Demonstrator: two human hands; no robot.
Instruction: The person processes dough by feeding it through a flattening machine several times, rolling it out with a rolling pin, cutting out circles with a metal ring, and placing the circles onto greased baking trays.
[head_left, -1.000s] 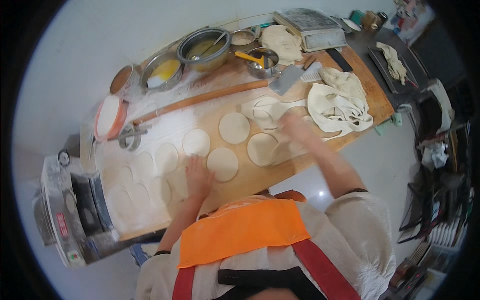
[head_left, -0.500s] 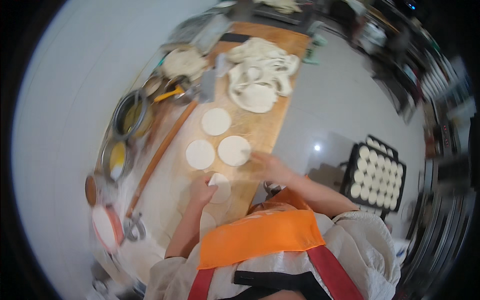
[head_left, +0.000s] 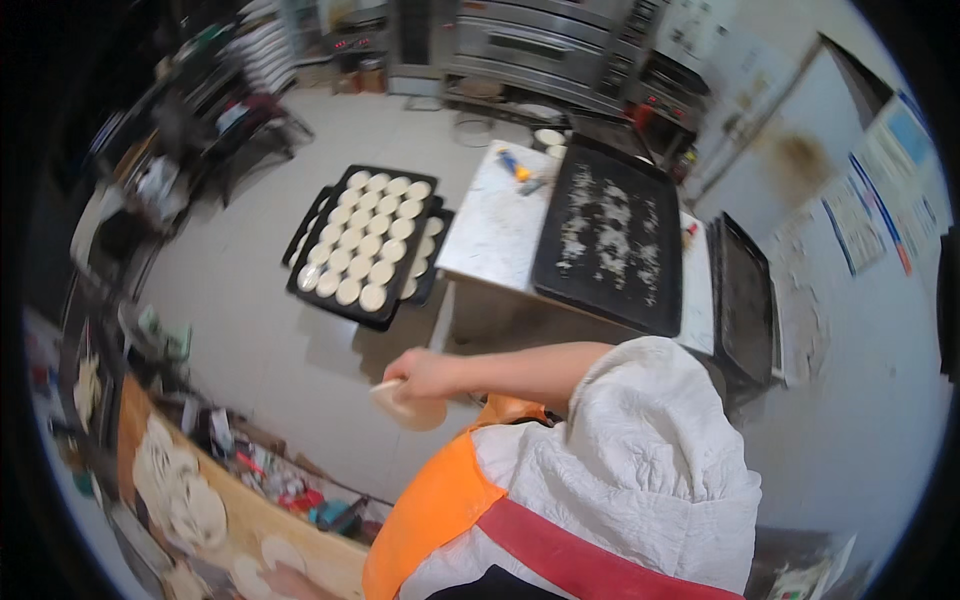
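My right hand (head_left: 420, 376) is closed on a thin dough round (head_left: 410, 408), held out beyond the wooden board (head_left: 331, 549). My left hand (head_left: 288, 581) is low in the picture at a pale dough round (head_left: 250, 577) on the board; its fingers are too blurred and small to read. Another round (head_left: 283, 550) lies beside it, and a heap of cut dough scraps (head_left: 178, 490) lies farther left on the board.
Stacked black trays hold several dough discs (head_left: 372, 244). A white table (head_left: 485, 229) carries a flour-speckled black tray (head_left: 607, 298), with another dark tray (head_left: 745, 290) at its right. A steel oven (head_left: 535, 45), cluttered shelving (head_left: 230, 120) and a wall with papers (head_left: 855, 215) surround the tiled floor.
The view has swung right, toward the trays and oven. My right hand has lifted a dough round off the board; my left hand stays low at the board.
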